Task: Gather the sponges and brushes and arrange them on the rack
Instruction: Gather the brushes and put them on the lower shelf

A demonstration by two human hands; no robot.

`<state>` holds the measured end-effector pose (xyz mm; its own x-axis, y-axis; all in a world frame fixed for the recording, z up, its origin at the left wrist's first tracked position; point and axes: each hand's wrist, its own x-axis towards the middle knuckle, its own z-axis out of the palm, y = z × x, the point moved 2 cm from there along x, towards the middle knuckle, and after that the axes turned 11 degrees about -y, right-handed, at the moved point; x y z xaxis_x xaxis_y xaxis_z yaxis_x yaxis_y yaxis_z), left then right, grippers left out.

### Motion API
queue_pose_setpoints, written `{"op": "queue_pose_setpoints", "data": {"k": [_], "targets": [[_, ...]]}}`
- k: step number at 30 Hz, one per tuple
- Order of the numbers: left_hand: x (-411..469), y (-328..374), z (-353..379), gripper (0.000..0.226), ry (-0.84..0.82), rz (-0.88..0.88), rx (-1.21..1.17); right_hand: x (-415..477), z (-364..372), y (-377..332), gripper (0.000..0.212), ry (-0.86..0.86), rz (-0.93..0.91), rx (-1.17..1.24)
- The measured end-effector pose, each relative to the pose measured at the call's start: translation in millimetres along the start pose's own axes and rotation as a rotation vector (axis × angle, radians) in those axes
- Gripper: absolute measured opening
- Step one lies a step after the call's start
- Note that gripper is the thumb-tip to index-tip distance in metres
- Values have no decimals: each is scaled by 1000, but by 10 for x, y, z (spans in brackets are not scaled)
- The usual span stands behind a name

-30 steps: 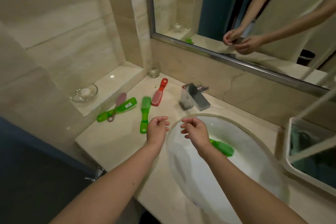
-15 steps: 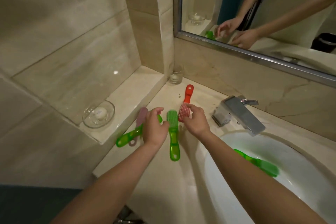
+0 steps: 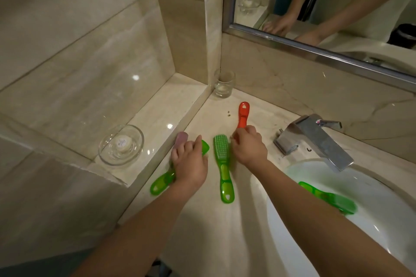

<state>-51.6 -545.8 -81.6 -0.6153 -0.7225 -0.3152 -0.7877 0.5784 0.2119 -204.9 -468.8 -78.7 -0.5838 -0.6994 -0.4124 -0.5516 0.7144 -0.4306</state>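
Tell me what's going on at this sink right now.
A person is gathering brushes on the bathroom counter. The left hand lies over the crossed green brush and the pink brush beside the ledge; whether it grips them isn't clear. The right hand curls round the head of the red brush. The middle green brush lies untouched between the hands, and the last green brush sits in the sink. No rack is in view.
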Motion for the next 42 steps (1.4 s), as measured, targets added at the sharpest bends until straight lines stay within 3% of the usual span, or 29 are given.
{"op": "queue_pose_setpoints", "data": {"k": [5, 11, 18, 27, 36, 42], "targets": [[-54, 146, -125, 57, 17, -19, -194, -153, 16, 128, 24, 34, 88, 47], [-176, 413, -198, 49, 36, 116, -523, -428, -67, 226, 63, 201, 104, 632], [-441, 983, -209, 40, 27, 218, -740, -1027, -334, 493, 48, 229, 25, 869], [-1013, 1812, 14, 38, -43, 441, -703, -1948, -610, 1373, 30, 145, 43, 805], [-1678, 2628, 322, 42, -382, 583, -566, -2798, -926, 2198, 12, 122, 55, 706], [-2190, 3274, 487, 12, -583, 671, -473, -3418, -1194, 2875, 27, 133, 101, 718]]}}
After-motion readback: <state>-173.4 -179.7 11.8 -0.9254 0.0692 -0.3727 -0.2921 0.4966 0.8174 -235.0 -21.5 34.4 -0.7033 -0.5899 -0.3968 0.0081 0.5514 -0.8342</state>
